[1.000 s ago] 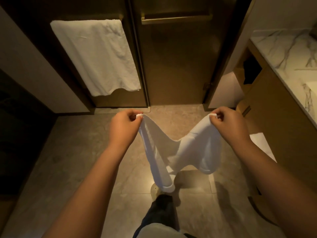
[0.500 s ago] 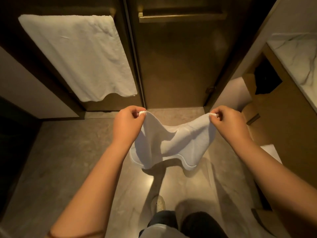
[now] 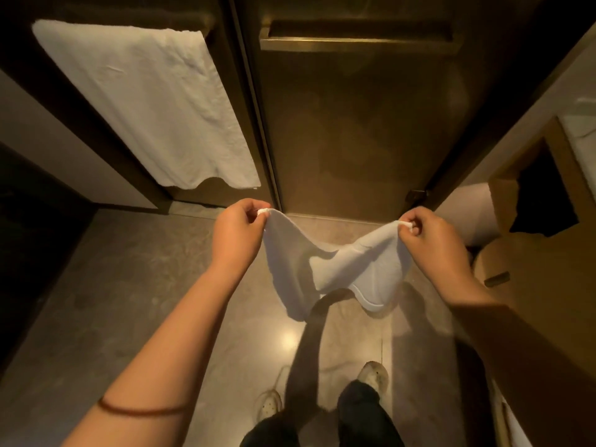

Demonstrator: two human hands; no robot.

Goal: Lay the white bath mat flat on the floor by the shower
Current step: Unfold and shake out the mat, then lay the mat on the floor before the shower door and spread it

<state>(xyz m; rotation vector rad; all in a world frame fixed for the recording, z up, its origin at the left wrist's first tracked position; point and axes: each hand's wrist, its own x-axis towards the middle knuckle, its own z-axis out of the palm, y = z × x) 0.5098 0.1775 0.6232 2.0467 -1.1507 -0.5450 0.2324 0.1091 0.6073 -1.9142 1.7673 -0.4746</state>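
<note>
So I've got the white bath mat (image 3: 338, 272) pinched by its two top corners, one in each hand. My left hand (image 3: 238, 233) has thumb and curled fingers clamped on the one corner, and my right hand (image 3: 432, 240) is doing the same on the other, with a little nub of white poking out past the fingertips on each side. The mat hangs between my hands and below them, sagging into a deep dip in the middle, with the thick hemmed edge drooping lowest under my right hand. It's up in the air, not flat on the tiled floor (image 3: 129, 301) yet, and it throws a long shadow back toward my feet. Just past my knuckles is the bronze glass shower door (image 3: 354, 140), with its bar handle (image 3: 354, 43) way up top. Up and off to the side of my left hand, a big white towel (image 3: 145, 104) hangs on the next panel. Out beyond my right hand is the wooden vanity cabinet (image 3: 548, 285). Down below my wrists you can see my pale shoes, left shoe (image 3: 270, 404) and right shoe (image 3: 374, 375), and there's a thin band (image 3: 138, 409) around my left forearm.
</note>
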